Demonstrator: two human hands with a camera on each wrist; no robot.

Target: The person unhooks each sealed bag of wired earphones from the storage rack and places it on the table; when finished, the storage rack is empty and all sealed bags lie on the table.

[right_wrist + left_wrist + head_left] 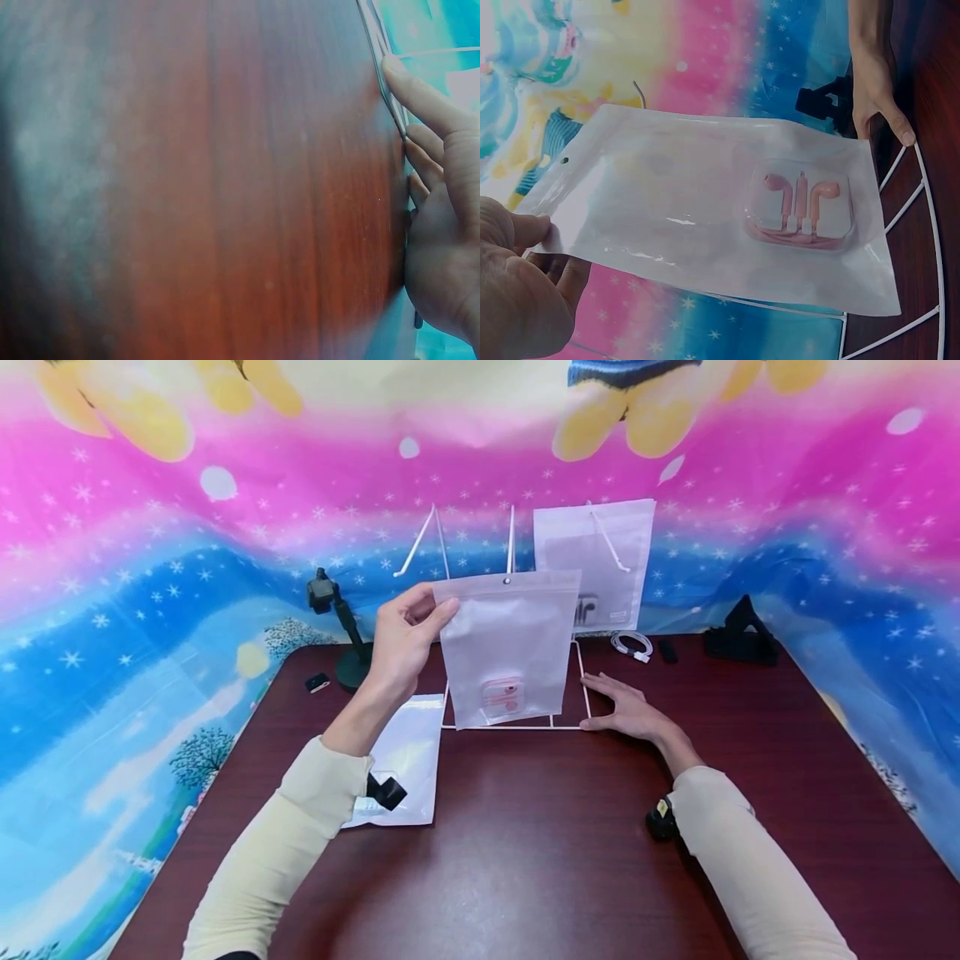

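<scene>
My left hand [405, 631] pinches the upper left corner of a white translucent zip pouch [506, 639], held upright before the middle prong of a white wire rack [517, 727]. Pink wired earphones [801, 206] in a square clear case show near the pouch's bottom. In the left wrist view, nothing passes through the pouch's hang hole [565, 160]. My right hand [630, 708] touches the right front corner of the rack's base, thumb in front and fingers extended along the side bar. A second pouch [595, 552] hangs at the rack's right prong.
Another white pouch [412, 752] lies under my left forearm, partly hidden. A dark stand [345, 627] and a small black item [317, 682] sit back left. Toward the back right are a coiled white cable [632, 647], a small black object [667, 651] and a black holder [741, 635].
</scene>
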